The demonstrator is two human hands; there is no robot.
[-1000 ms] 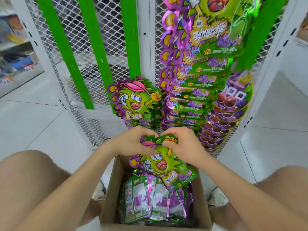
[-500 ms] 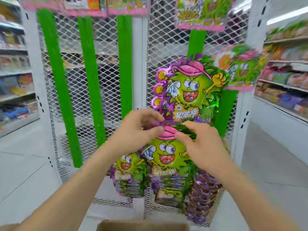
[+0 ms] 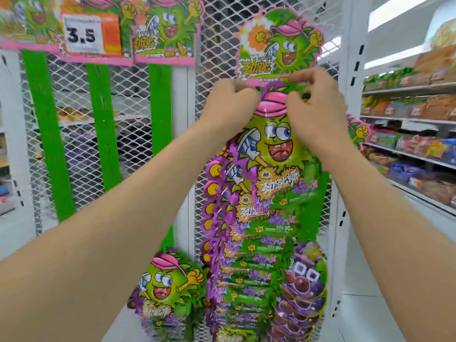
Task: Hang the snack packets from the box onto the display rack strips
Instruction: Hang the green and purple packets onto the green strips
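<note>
- Packet (image 3: 276,144), green cartoon face with a pink cap, is held high against the rack, just under a header card (image 3: 276,45).
- Its long axis runs vertical: cap end up, printed name and grapes at the bottom, front facing the camera.
- Left hand (image 3: 229,104) pinches the packet's top left edge, fingers curled.
- Right hand (image 3: 318,107) pinches the top right edge beside the cap; the two hands sit close together, both clamped on the packet.
- Whether the packet's top is hooked on anything cannot be told; the fingers hide it.
- Behind it a green strip (image 3: 319,193) shows along the right edge.
- Stack (image 3: 246,267) of like packets overlaps downward below it, each upright.
- Grape packets (image 3: 301,287), round and purple, hang just right of the stack's lower part.
- Lone packet (image 3: 167,285) hangs low on the next strip to the left.
- Bare strips (image 3: 47,132) hang on white mesh (image 3: 128,119) further left.
- Price tag (image 3: 84,33) reads 3.5, top left.
- Shelves (image 3: 407,134) of goods stand at the right.
</note>
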